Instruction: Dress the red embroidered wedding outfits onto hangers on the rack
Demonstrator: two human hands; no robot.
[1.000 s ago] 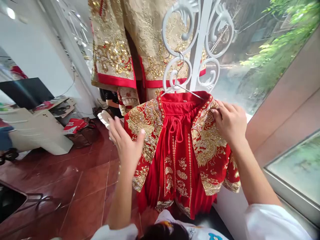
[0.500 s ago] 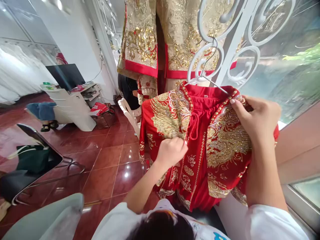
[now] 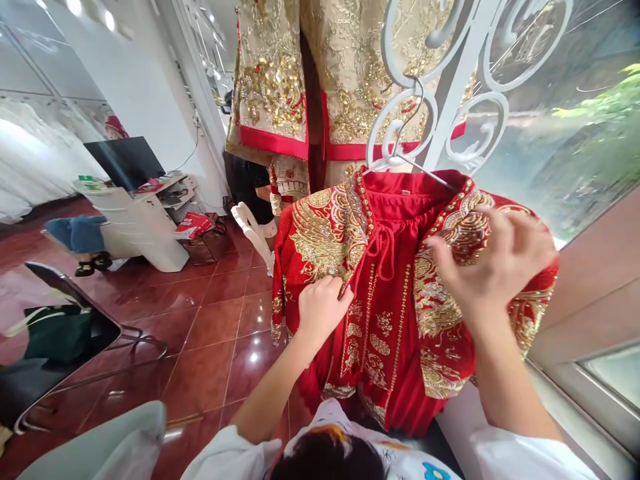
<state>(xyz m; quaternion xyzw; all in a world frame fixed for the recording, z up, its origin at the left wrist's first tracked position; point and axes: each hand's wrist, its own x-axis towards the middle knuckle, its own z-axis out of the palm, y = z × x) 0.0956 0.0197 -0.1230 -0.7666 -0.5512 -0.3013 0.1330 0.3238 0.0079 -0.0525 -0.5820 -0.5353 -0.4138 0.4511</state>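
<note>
A red jacket (image 3: 311, 248) with gold embroidery hangs in front of me, its front parted. Inside it shows a red skirt (image 3: 400, 280) with a drawstring tied at the waist. Both are on a metal hanger (image 3: 425, 172) hooked to white scrollwork. My left hand (image 3: 325, 305) is closed on the front edge of the jacket's left-hand panel in view. Over the other panel, near the collar, my right hand (image 3: 493, 267) has its fingers spread and grips nothing; whether it touches the cloth I cannot tell.
A gold sequined garment (image 3: 280, 87) with red hems hangs behind. White iron scrollwork (image 3: 465, 87) stands by the window at right. On the left are a folding chair (image 3: 75, 280) with a dark green bag, a white desk (image 3: 155, 227) with a monitor, and a seated person's legs (image 3: 83, 237).
My right hand has let go of the jacket's collar edge and opened, moving a little down. My left hand has pulled its panel slightly left and down. The view has shifted slightly.
</note>
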